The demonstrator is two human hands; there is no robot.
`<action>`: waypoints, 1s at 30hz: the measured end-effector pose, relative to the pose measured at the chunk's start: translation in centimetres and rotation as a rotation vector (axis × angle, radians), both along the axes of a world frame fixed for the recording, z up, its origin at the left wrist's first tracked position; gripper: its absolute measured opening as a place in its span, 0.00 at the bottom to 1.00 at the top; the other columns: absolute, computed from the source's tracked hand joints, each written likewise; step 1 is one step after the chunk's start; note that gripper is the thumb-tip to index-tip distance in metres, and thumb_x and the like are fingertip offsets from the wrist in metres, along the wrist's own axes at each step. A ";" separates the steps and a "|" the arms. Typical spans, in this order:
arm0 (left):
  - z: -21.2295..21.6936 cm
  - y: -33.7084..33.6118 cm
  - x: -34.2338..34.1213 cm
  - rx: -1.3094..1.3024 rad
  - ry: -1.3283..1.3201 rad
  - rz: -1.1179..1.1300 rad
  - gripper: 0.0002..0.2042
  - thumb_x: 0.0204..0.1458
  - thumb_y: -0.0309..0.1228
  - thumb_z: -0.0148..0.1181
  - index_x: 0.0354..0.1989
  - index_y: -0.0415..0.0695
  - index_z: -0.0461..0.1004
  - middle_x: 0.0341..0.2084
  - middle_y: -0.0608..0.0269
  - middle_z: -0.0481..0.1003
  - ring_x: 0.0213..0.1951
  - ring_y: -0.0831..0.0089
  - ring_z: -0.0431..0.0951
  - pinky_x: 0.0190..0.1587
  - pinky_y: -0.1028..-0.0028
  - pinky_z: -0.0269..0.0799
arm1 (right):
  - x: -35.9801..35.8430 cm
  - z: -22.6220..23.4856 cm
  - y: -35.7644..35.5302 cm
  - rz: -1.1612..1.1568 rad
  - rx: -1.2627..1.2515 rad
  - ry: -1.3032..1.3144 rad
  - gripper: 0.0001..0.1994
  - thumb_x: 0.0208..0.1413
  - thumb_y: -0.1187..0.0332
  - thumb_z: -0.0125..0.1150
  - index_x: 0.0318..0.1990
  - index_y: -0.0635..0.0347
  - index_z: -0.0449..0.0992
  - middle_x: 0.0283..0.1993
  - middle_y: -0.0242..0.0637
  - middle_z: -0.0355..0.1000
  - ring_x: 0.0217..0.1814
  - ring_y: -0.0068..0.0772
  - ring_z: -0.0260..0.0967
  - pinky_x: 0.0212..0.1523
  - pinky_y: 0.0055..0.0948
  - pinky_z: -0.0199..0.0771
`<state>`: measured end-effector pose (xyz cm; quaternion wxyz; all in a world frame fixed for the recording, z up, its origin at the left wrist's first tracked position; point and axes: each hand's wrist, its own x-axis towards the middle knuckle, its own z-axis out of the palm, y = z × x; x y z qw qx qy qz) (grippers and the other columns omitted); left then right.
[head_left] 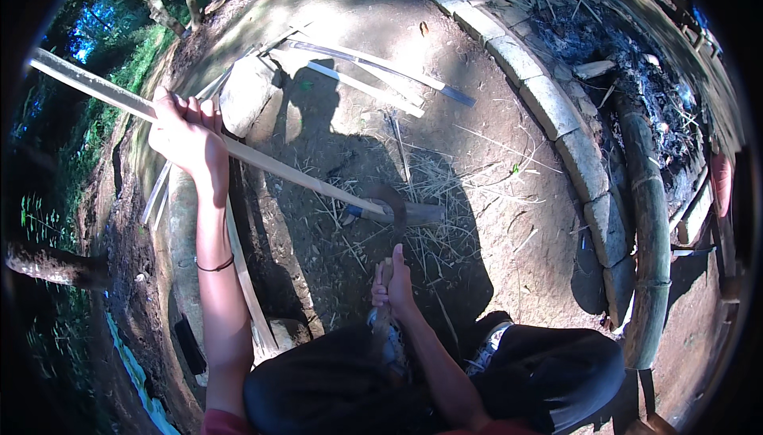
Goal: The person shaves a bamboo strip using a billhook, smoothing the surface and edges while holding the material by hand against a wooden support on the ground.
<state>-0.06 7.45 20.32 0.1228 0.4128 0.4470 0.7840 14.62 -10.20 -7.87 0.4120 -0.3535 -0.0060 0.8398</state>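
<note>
A long split bamboo strip runs from the upper left down to the middle of the ground. My left hand is closed round its upper part. The strip's lower end lies on a short wooden block. My right hand grips the handle of a sickle-like knife, its thumb laid up along the handle. The knife's dark curved blade, slightly blurred, stands over the block beside the strip's end. Whether blade and strip touch, I cannot tell. Thin bamboo shavings lie scattered round the block.
Several split strips lie beyond the block, near a pale rock. On the right, a curved brick border surrounds ash, with a thick bamboo pole alongside. Greenery and a tree trunk are at the left.
</note>
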 end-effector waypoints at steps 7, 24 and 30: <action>0.7 -0.2 2.5 0.016 -0.048 0.087 0.18 0.61 0.37 0.48 0.19 0.47 0.57 0.10 0.71 0.56 0.11 0.82 0.56 0.13 0.80 0.54 | -2.2 -5.4 -2.5 -0.024 0.708 -0.961 0.29 0.64 0.46 0.42 0.15 0.57 0.59 0.10 0.25 0.52 0.10 0.16 0.50 0.13 0.22 0.49; 0.8 -0.2 2.0 0.006 -0.013 0.048 0.19 0.61 0.38 0.48 0.17 0.48 0.55 0.10 0.73 0.53 0.12 0.82 0.54 0.15 0.80 0.52 | -2.0 -3.4 -2.4 -0.004 0.686 -0.889 0.27 0.63 0.55 0.49 0.15 0.65 0.60 0.10 0.33 0.51 0.14 0.22 0.49 0.17 0.33 0.51; 0.0 -0.1 -0.1 -0.049 0.037 -0.031 0.15 0.59 0.41 0.51 0.24 0.48 0.62 0.15 0.69 0.65 0.17 0.77 0.69 0.21 0.77 0.69 | -2.3 -5.0 -1.9 0.050 0.314 -0.772 0.29 0.63 0.51 0.47 0.15 0.65 0.61 0.10 0.33 0.54 0.14 0.22 0.52 0.18 0.33 0.53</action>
